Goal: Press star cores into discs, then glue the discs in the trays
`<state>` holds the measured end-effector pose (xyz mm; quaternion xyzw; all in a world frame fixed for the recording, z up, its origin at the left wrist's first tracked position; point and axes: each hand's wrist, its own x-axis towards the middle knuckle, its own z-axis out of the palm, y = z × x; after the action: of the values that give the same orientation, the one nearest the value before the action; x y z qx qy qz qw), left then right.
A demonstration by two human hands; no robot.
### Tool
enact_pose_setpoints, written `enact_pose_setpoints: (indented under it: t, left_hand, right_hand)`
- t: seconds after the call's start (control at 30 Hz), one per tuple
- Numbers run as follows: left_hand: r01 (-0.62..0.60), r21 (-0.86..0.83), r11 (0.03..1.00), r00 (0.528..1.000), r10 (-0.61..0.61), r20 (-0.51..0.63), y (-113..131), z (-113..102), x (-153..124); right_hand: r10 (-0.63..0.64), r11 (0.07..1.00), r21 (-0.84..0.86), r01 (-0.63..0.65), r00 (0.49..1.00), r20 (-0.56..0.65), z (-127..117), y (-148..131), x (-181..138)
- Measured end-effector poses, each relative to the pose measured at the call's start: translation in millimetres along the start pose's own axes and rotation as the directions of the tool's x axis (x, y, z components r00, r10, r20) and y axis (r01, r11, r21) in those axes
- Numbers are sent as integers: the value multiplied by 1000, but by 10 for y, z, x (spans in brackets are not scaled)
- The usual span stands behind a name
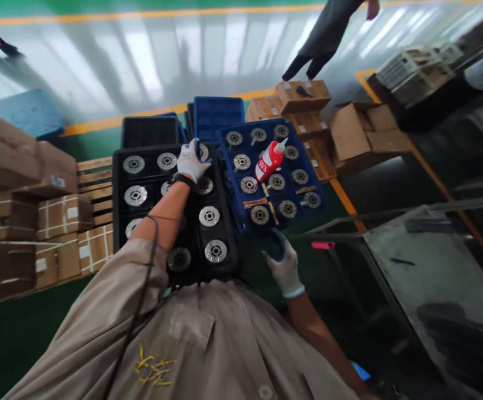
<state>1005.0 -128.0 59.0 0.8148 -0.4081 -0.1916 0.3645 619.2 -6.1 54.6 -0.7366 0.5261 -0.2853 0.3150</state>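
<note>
A blue tray with several round metal discs in its pockets is tilted above a black tray that also holds discs. A red glue bottle with a white nozzle lies across the blue tray. My left hand, in a white glove, is closed on the blue tray's far left edge. My right hand, gloved too, grips the tray's near corner. Both wrists are bare below beige sleeves.
More blue and black trays are stacked behind. Taped cartons sit on a wooden pallet at left, open cartons at right. A grey metal table stands at right. Another person's dark legs are at the top.
</note>
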Motion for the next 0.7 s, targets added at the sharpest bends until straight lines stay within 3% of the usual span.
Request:
enact_pose_setpoints:
  t: [0.07, 0.2, 0.33, 0.4, 0.5, 0.6, 0.7]
  left_hand:
    - [14, 126, 992, 995, -27, 100, 10, 27, 226]
    - [-73, 239, 968, 973, 17, 228, -3, 1, 223]
    - [-53, 198, 979, 966, -1, 260, 104, -55, 201]
    - [-11, 175, 984, 977, -27, 213, 193, -70, 208]
    - [17, 86, 996, 994, -26, 106, 312, -95, 66]
    - [-10, -51, 999, 997, 14, 77, 410, -104, -363]
    - [-47, -278, 959, 992, 77, 96, 512, -92, -993]
  right_hand:
    - [121, 992, -36, -123, 991, -53, -142, 161, -254]
    - [292, 954, -23, -298, 946, -140, -304, 430, -634]
    - [309, 951, 22, -308, 944, -119, -420, 582, -537]
    - [235, 971, 54, -232, 970, -58, -466, 620, -213]
    - [57, 987, 149, -54, 998, -16, -396, 591, 609]
    - [-29, 978, 202, 51, 994, -109, -97, 414, 1595]
    - [-4, 976, 218, 21, 997, -78, 246, 183, 2349]
